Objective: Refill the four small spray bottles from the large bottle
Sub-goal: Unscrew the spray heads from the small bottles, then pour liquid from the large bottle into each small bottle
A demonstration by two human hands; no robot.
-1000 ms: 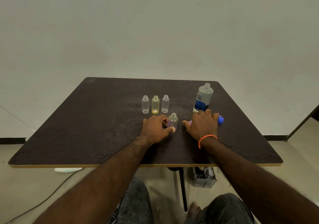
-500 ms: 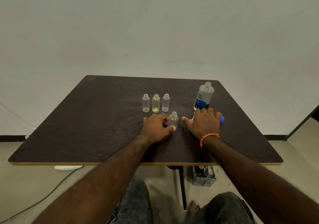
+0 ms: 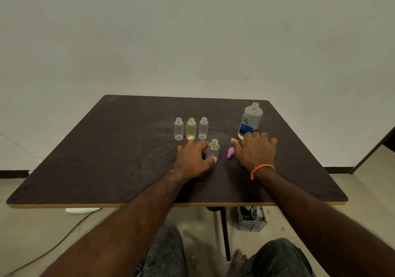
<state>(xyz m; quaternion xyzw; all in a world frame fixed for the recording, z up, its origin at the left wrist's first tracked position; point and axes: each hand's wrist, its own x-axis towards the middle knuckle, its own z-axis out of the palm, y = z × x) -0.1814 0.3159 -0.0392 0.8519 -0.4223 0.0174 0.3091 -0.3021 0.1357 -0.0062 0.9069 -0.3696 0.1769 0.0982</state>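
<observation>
4 small bottles [image 3: 191, 129], 1 large bottle [image 3: 249, 120]; left hand [image 3: 192, 159] grips one small, right hand [image 3: 256, 150] flat, empty.

Large bottle [image 3: 250, 120] at two o'clock on the table [image 3: 106, 159]: label reads "re-nu"; the blue band's smaller print looks illegible.

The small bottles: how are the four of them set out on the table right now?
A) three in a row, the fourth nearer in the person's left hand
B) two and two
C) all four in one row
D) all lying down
A: three small bottles stand in a row, while the left hand holds the fourth bottle upright nearer the person.
</observation>
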